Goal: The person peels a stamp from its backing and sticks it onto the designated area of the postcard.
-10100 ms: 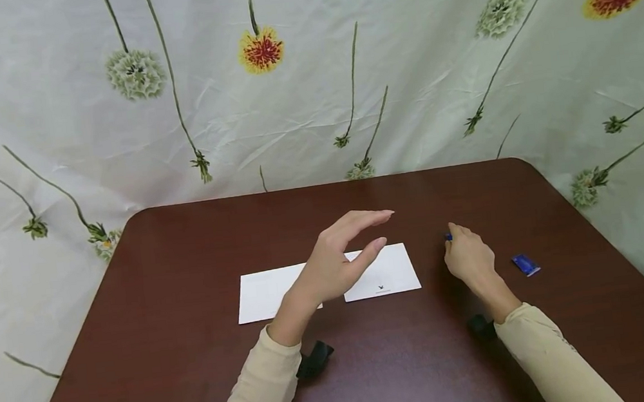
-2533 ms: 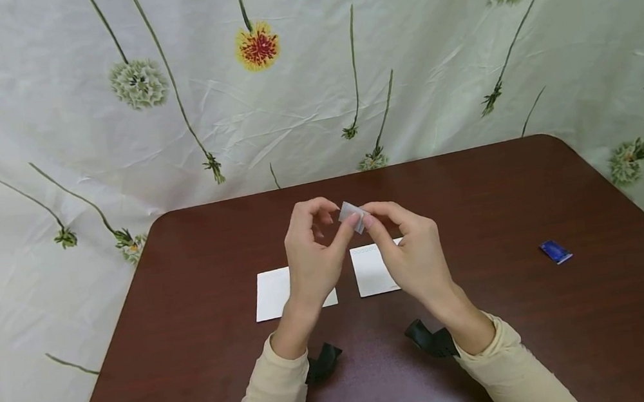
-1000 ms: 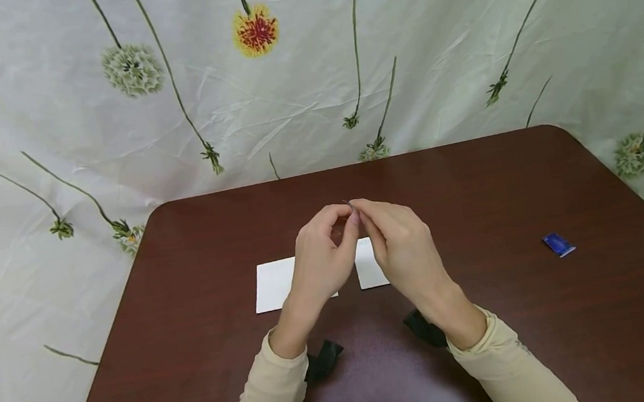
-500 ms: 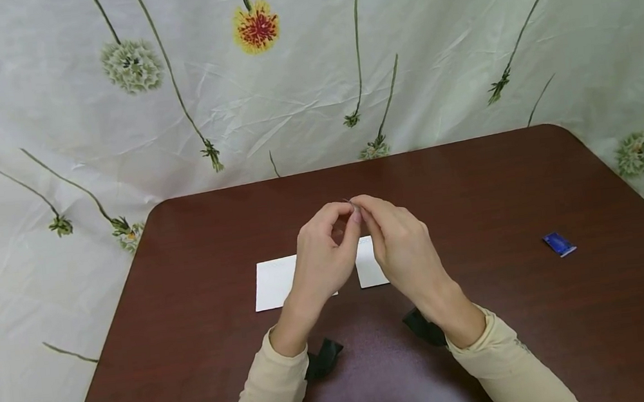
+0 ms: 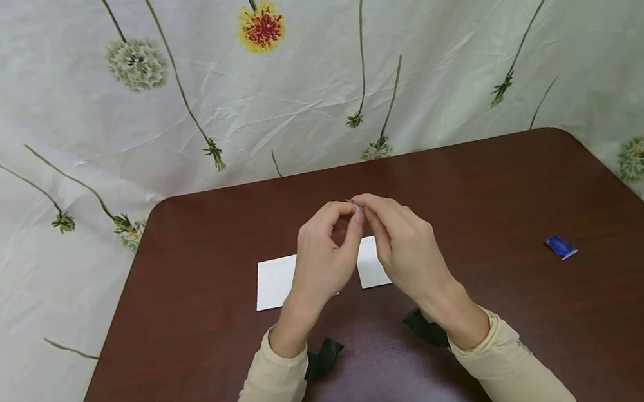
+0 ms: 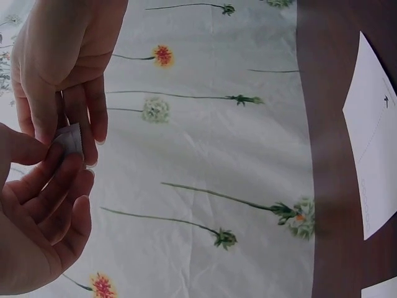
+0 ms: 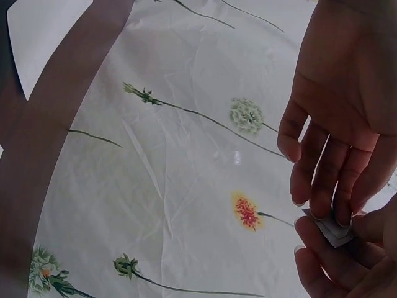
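Note:
In front of me, above the table, my left hand [image 5: 323, 249] and right hand [image 5: 410, 247] meet at the fingertips. Between thumb and fingers, both pinch one small sachet, its pale silvery side showing. Only a thin edge of the sachet [image 5: 355, 204] shows in the head view. From the left wrist, more of the sachet [image 6: 71, 139] appears, partly covered by fingers. A saw-toothed edge can be made out on the sachet [image 7: 335, 233] in the right wrist view. I cannot tell whether it is torn.
Two white cards lie below the hands: the left card [image 5: 275, 283] and the right card [image 5: 371, 267], both partly covered. A blue sachet [image 5: 561, 247] lies at the right on the brown table [image 5: 502, 196]. A flowered cloth [image 5: 312, 98] hangs behind.
Ten seconds ago my right hand was at the right with a small blue thing, the left hand raised. Later both hands came together on the sachet and turned it edge-on. Lately they barely move.

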Tool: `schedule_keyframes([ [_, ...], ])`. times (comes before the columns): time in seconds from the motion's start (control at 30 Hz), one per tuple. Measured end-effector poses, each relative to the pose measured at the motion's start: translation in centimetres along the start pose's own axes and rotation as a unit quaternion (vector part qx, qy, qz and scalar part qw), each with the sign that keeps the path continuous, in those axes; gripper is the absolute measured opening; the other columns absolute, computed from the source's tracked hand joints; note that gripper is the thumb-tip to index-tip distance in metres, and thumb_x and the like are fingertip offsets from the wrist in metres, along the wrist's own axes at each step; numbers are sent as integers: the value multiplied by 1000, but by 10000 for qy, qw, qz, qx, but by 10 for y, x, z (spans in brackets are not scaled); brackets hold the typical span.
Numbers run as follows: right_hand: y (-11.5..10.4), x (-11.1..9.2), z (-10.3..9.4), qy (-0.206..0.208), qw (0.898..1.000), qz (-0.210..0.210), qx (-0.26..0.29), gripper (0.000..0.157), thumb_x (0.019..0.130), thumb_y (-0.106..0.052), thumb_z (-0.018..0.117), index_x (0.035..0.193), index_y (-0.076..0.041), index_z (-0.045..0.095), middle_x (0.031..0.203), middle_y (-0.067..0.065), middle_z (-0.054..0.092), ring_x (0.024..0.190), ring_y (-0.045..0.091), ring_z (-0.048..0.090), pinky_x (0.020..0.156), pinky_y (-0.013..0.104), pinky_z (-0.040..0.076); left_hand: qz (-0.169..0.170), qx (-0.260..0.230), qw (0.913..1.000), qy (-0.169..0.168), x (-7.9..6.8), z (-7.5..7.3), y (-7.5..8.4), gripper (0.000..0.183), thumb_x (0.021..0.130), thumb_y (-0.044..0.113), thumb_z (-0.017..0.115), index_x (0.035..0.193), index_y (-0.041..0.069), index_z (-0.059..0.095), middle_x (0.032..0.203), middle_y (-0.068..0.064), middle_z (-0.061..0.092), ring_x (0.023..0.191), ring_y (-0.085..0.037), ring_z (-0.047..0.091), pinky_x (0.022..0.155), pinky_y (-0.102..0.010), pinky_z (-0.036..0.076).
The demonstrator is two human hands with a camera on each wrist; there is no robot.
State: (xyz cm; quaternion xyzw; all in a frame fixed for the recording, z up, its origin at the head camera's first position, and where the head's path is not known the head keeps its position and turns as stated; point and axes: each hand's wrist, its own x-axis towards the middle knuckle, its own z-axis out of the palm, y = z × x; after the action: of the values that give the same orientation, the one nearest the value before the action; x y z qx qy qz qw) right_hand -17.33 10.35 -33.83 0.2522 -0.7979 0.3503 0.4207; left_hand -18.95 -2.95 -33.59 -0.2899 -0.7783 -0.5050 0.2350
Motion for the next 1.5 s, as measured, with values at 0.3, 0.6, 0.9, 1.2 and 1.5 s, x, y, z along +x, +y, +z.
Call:
schedule_keyframes([
  [0.3,-2,-1,-1,119,9999,-70,92,19,87,9,62,104,3,65,92,11,67,71,24,61,59,36,50,280,-104,9995,76,-1,-2,4,7,89,1,58,87,-2,64,83,-8,64,71,-17,59,60,-33,50],
  [0.6,-2,1,-5,-8,9992,-10,390,18,88,10,61,104,5,64,94,12,67,76,20,61,64,32,51,351,-28,9994,67,-1,-2,4,8,90,2,59,87,-1,65,82,-7,64,70,-16,59,60,-31,49],
  [0.9,-2,4,-8,-117,9969,106,765,15,90,7,59,104,5,65,96,11,67,80,16,62,70,25,50,434,-40,9990,35,0,-4,4,7,90,2,59,87,-1,65,83,-7,64,71,-14,59,60,-31,49],
  [1.2,-2,5,-10,-81,9962,184,849,16,91,5,58,105,4,65,97,10,68,80,14,62,69,24,50,501,-54,9987,0,0,-4,5,7,89,2,58,88,0,65,82,-6,63,71,-13,58,60,-26,46],
  [1.5,0,4,-9,-19,9962,181,855,16,90,7,60,105,5,65,96,11,68,81,15,64,71,26,51,559,-66,9984,0,0,-3,4,7,90,1,58,87,0,64,81,-6,63,71,-13,58,60,-25,46],
])
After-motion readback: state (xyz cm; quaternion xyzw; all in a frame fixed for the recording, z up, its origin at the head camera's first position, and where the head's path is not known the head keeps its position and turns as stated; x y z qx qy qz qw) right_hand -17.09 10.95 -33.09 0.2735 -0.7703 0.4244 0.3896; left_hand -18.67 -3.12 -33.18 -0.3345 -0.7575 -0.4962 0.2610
